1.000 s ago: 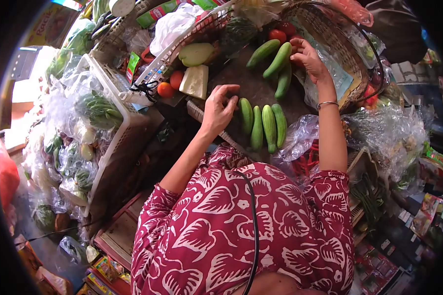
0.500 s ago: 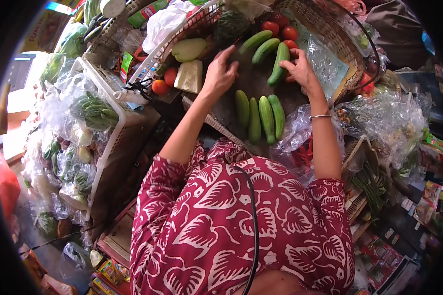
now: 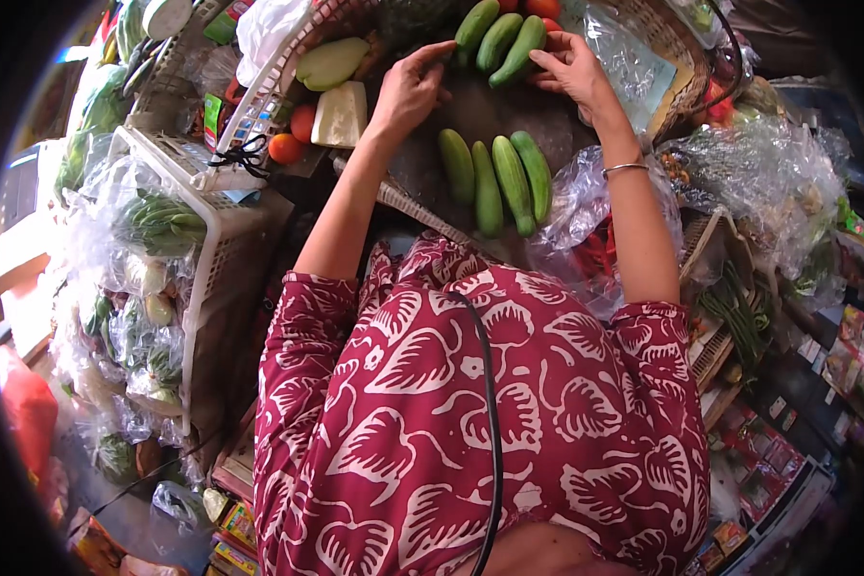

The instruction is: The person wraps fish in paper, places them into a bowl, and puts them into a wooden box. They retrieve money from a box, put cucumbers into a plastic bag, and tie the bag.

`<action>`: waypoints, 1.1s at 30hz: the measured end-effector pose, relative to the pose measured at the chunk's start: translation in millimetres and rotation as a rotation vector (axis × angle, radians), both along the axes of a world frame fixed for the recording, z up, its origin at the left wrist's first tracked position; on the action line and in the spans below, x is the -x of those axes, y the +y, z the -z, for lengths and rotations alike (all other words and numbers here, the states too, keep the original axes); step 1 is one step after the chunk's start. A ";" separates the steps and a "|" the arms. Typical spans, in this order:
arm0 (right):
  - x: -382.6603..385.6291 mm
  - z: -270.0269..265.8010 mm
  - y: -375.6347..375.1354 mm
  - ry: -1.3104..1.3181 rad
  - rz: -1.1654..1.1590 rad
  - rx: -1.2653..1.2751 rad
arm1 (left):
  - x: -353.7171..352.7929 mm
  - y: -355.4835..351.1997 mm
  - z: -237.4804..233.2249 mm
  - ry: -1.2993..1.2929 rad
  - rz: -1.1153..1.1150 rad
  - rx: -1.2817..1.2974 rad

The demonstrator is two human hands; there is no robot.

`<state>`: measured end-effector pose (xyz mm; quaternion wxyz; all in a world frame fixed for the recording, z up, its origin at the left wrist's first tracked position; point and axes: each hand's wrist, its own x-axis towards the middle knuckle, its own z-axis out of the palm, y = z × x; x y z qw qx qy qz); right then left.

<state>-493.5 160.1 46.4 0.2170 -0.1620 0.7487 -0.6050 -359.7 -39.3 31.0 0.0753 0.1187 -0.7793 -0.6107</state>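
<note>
Three green cucumbers (image 3: 498, 43) lie side by side at the top, slanting towards the lower left. My left hand (image 3: 415, 89) is open beside the leftmost of them, its index finger reaching to that cucumber's side. On the other side my right hand (image 3: 574, 73) is open, fingers spread and fingertips right at the rightmost cucumber. Nearer to me, a second row of several cucumbers (image 3: 512, 185) lies on the dark surface (image 3: 538, 120), their lengths pointing towards my body. Red tomatoes (image 3: 542, 8) sit just behind the top cucumbers.
Left of my left hand are a cut pale vegetable block (image 3: 340, 114), a light green gourd (image 3: 331, 63) and a tomato (image 3: 285, 148). A white plastic crate (image 3: 211, 259) with bagged vegetables stands at the left. A wicker basket (image 3: 677, 110) and plastic bags (image 3: 739, 182) are at the right.
The three top cucumbers now lie closer together, the rightmost turned to a steeper slant. Both hands stay either side of them. The whole view has shifted, so the things ahead appear higher.
</note>
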 end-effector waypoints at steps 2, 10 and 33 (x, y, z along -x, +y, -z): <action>-2.9 -6.0 1.6 -0.014 -0.004 -0.019 | -1.0 -1.2 0.7 -0.023 -0.004 -0.028; -10.9 -13.5 15.5 0.004 0.002 -0.139 | -4.5 -2.1 -0.1 -0.030 -0.033 -0.057; -179.8 -109.7 -26.3 -0.042 -0.392 0.508 | -166.5 25.5 -84.2 0.341 -0.288 0.234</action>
